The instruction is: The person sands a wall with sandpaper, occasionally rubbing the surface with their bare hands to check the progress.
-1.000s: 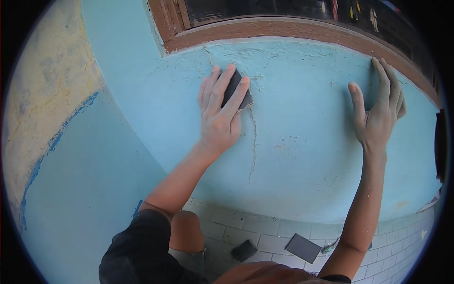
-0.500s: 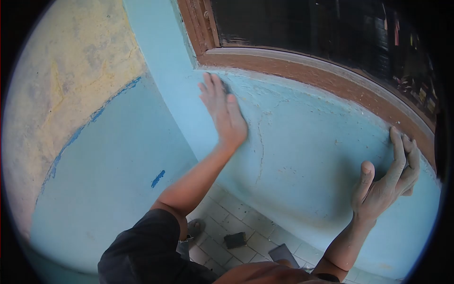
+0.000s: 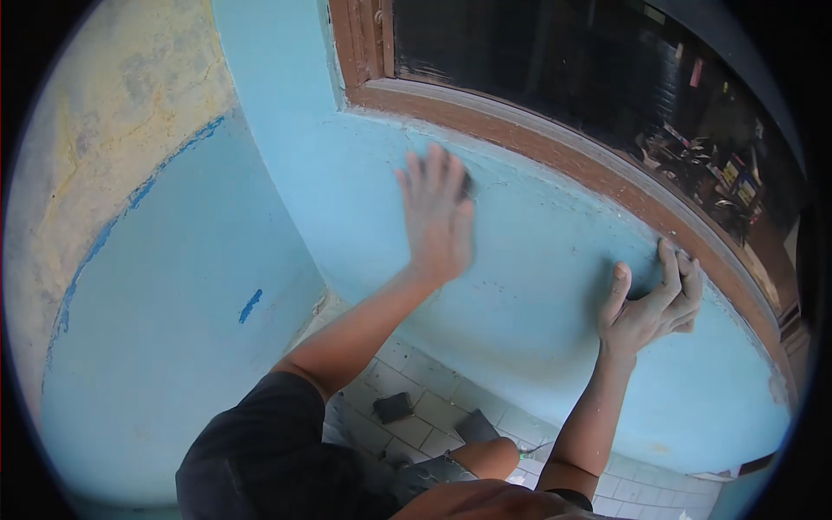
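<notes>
- Just above the centre of the frame, the left hand lies against the light blue wall, its fingers extended upward and blurred.
- Beneath those fingers, at the same spot, sits a dark pad; the hand has it held to the wall, palm side in, and only a dark edge shows past the fingers on the right, the rest being covered.
- Right of centre, the right hand is open and holds nothing visible, its fingers bent and reaching up to the lower edge of the brown window frame, its thumb raised apart from them.
- Across the upper right, the frame borders dark window glass, with small, jumbled shapes showing in it near the right edge.
- On the left, a side wall is blue below and carries a mottled yellowish patch above, with a ragged darker blue edge between the two; a short dark blue mark stands alone lower down.
- At the bottom centre, a small black piece and a flat dark grey piece lie near each other on the pale tiled floor, close to the person's bent knee.
- In the lower left, a black sleeve covers the left upper arm.
</notes>
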